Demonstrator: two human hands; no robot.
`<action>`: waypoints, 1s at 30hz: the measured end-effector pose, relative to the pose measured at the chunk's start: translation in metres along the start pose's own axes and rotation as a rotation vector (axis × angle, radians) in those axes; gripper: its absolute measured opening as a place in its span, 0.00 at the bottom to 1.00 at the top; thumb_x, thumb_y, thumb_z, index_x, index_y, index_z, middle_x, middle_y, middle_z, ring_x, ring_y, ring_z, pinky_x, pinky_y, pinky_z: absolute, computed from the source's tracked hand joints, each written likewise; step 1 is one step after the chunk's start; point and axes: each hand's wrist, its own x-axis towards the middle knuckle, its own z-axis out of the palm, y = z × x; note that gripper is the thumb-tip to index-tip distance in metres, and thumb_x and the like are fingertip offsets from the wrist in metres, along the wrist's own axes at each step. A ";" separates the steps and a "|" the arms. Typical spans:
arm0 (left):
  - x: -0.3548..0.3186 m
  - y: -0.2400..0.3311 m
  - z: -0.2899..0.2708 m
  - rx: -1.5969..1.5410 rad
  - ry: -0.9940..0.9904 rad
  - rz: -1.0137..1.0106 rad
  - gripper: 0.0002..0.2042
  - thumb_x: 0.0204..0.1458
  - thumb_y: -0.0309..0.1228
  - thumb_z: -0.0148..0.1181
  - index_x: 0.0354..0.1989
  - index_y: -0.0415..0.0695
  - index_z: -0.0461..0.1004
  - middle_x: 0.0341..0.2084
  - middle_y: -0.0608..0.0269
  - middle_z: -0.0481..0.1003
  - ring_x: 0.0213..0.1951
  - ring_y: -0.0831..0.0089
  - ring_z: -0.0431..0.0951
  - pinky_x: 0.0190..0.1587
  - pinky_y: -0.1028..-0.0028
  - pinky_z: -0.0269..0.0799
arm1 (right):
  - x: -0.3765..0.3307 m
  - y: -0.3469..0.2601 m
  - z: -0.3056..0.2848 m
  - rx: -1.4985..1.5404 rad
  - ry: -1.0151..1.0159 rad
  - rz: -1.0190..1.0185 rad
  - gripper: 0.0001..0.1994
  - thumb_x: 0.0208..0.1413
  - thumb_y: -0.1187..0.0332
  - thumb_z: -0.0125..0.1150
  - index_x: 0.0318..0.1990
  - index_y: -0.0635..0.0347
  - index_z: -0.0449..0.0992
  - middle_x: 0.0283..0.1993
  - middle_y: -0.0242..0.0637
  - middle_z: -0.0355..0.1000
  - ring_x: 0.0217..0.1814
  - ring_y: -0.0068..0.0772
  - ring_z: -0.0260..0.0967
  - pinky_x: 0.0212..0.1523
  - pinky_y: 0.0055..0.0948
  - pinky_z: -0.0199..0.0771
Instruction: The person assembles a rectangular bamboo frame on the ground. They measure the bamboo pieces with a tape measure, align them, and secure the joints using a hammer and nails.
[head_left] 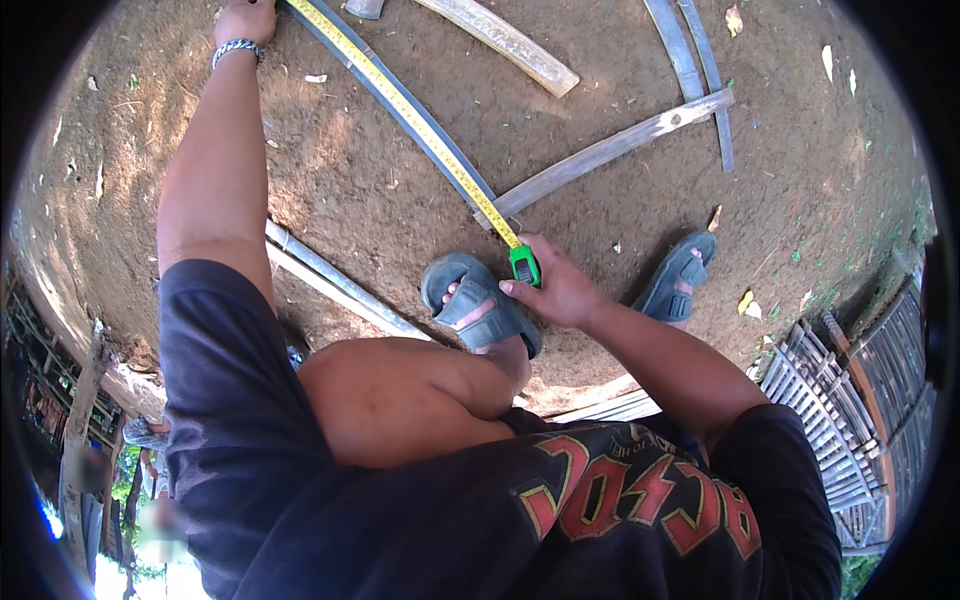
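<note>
A green tape measure [524, 266] is in my right hand [560, 285], its case gripped between thumb and fingers beside my left sandal. Its yellow blade [400, 105] is pulled out along a long, narrow grey wooden strip [440, 160] on the ground, running up to the far left. At that far end is my left hand [246, 22], with a chain bracelet [238, 47] on the wrist. Its fingers look curled in, but the picture's edge cuts them off, and what they grip is hidden. A grey plank [610, 155] meets the strip's near end.
A pale board [505, 45] lies farther off, with two grey strips [680, 55] at the far right. Pale poles [340, 280] lie left of my sandaled foot [480, 305]. Slatted bamboo panels [830, 430] stand at the right; another person [148, 435] is at the left.
</note>
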 end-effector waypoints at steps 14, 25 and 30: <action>0.003 0.041 -0.003 -0.213 0.158 -0.018 0.20 0.60 0.48 0.62 0.54 0.50 0.83 0.52 0.54 0.82 0.56 0.61 0.81 0.61 0.68 0.72 | -0.031 -0.010 -0.045 0.046 0.041 -0.041 0.37 0.58 0.51 0.68 0.69 0.59 0.60 0.61 0.59 0.67 0.64 0.61 0.67 0.64 0.47 0.69; 0.076 0.219 0.077 -0.228 -0.011 0.228 0.20 0.60 0.47 0.60 0.53 0.48 0.82 0.50 0.50 0.82 0.54 0.54 0.81 0.59 0.65 0.73 | -0.062 0.046 -0.199 -0.100 0.332 0.043 0.35 0.57 0.55 0.69 0.69 0.57 0.63 0.63 0.57 0.69 0.65 0.60 0.68 0.64 0.45 0.69; 0.097 0.276 0.121 -0.124 -0.101 0.141 0.20 0.60 0.51 0.57 0.56 0.58 0.81 0.54 0.56 0.80 0.58 0.55 0.79 0.62 0.61 0.71 | -0.061 0.054 -0.241 0.095 0.357 0.122 0.33 0.56 0.58 0.69 0.68 0.56 0.66 0.61 0.54 0.71 0.65 0.54 0.70 0.64 0.42 0.70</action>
